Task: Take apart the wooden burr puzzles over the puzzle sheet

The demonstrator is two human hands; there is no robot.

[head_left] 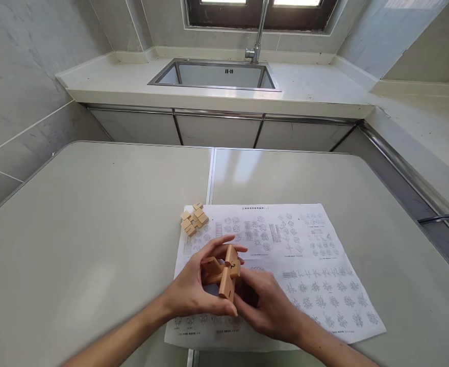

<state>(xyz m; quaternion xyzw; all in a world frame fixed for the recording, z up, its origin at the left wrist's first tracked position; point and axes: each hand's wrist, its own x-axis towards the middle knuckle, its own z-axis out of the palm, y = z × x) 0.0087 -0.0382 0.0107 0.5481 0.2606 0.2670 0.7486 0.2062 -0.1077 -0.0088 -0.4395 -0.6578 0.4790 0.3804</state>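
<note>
Both my hands hold a wooden interlocking puzzle (224, 272) of crossed sticks just above a printed instruction sheet (304, 255) on the table. My left hand (194, 288) wraps around the puzzle's left side, fingers curled over it. From the right and below, my right hand (266, 303) grips the same pieces with fingers closed. A second, assembled wooden puzzle (194, 220) lies on the sheet's far left corner, clear of both hands.
The sheet lies across a seam (210, 176) between two pale table tops. Beyond stands a counter with a steel sink (217, 75) and a tap (255, 35) under a window. A tiled wall is on the left, another counter (419, 127) on the right.
</note>
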